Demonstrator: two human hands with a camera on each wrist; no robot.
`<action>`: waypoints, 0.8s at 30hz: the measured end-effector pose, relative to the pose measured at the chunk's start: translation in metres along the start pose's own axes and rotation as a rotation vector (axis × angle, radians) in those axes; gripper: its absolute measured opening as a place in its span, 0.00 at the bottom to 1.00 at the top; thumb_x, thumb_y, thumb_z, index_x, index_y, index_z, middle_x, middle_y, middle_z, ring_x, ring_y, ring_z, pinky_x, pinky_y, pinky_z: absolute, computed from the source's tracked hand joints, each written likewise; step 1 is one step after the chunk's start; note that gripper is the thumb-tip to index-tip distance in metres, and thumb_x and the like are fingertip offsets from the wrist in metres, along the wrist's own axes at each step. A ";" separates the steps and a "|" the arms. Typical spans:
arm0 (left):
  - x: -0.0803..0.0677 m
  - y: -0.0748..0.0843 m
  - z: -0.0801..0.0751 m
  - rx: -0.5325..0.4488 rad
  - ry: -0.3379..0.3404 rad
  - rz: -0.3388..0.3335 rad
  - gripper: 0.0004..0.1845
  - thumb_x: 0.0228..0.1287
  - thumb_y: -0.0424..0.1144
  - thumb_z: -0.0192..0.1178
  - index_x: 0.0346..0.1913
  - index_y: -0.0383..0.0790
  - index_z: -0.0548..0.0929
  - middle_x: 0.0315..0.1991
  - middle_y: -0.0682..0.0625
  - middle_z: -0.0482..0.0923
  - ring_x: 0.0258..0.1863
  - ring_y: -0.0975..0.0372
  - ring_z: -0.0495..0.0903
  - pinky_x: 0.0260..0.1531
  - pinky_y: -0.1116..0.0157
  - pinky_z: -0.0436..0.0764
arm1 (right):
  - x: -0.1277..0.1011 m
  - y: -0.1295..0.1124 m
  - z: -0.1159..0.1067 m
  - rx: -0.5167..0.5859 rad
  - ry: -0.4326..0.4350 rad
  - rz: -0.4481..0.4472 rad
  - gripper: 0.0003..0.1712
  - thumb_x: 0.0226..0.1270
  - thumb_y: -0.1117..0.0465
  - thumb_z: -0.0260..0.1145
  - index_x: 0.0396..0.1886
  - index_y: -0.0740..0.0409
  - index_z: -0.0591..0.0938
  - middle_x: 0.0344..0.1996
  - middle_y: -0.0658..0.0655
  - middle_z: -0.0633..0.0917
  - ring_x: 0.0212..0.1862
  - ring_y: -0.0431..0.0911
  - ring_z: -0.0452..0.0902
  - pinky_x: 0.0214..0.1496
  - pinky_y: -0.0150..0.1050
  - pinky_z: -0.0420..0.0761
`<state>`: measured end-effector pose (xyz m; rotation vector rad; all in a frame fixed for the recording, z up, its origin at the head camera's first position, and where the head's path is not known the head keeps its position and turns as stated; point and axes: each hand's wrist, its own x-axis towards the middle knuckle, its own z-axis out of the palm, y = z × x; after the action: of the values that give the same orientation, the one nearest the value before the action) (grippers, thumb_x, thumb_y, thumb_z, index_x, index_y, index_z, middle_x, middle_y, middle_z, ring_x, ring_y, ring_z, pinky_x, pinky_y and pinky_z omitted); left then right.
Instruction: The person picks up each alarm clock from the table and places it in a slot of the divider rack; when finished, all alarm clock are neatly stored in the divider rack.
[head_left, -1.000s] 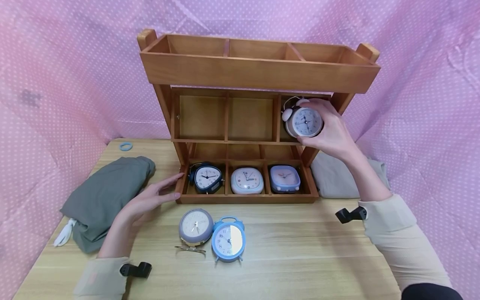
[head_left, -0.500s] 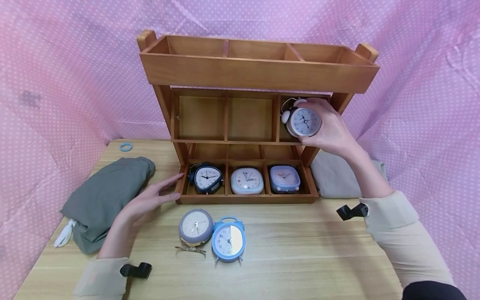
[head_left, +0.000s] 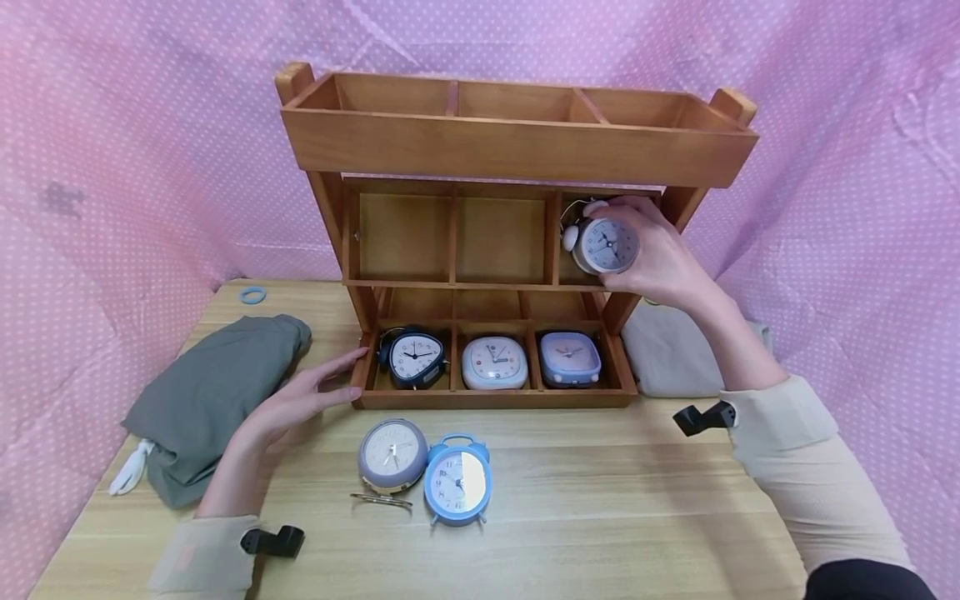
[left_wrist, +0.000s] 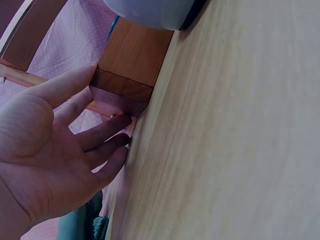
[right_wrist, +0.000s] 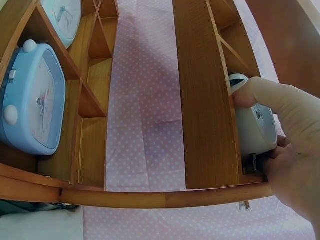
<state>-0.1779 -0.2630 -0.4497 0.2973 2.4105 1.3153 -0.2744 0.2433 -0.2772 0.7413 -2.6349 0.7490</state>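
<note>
My right hand [head_left: 666, 260] grips a white twin-bell alarm clock [head_left: 606, 245], thumb and fingers curled round its body. The clock leans to the left inside the right compartment of the wooden rack's [head_left: 517, 150] middle tier; the right wrist view shows the white clock [right_wrist: 250, 131] close against that tier's front board. At the lower tier's left end my left hand [head_left: 303, 397] touches the rack with extended fingers. Along that tier sit a dark blue triangular clock [head_left: 415, 357], a white rounded clock [head_left: 495, 363] and a lilac-blue squarish clock [head_left: 570, 360].
On the table before the rack lie a grey-purple round clock [head_left: 392, 454] with a gold stand and a light blue twin-bell clock [head_left: 458, 481]. A grey-green cloth bag [head_left: 217, 396] is at left, a blue ring [head_left: 252, 294] behind it. Folded grey cloth [head_left: 667, 354] lies at right.
The white twin-bell clock has shifted slightly left in its compartment, its face turning a little, with my right hand following. My left hand stays at the rack's end.
</note>
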 end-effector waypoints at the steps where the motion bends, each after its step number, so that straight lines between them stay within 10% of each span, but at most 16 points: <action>1: 0.000 0.000 0.000 0.001 0.000 -0.001 0.40 0.74 0.55 0.60 0.83 0.55 0.56 0.85 0.41 0.46 0.83 0.37 0.41 0.73 0.26 0.48 | 0.000 0.000 0.000 0.003 -0.003 0.005 0.43 0.41 0.67 0.79 0.64 0.53 0.80 0.66 0.64 0.72 0.65 0.56 0.69 0.66 0.59 0.72; 24: 0.000 0.000 0.000 0.003 0.008 -0.010 0.41 0.74 0.55 0.60 0.83 0.54 0.56 0.85 0.42 0.47 0.83 0.38 0.41 0.73 0.27 0.48 | -0.002 0.001 0.000 0.027 -0.047 0.034 0.45 0.47 0.68 0.76 0.71 0.51 0.75 0.69 0.64 0.70 0.67 0.56 0.66 0.67 0.59 0.69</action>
<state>-0.1777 -0.2628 -0.4496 0.2814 2.4173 1.3109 -0.2733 0.2444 -0.2786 0.7318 -2.6909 0.7874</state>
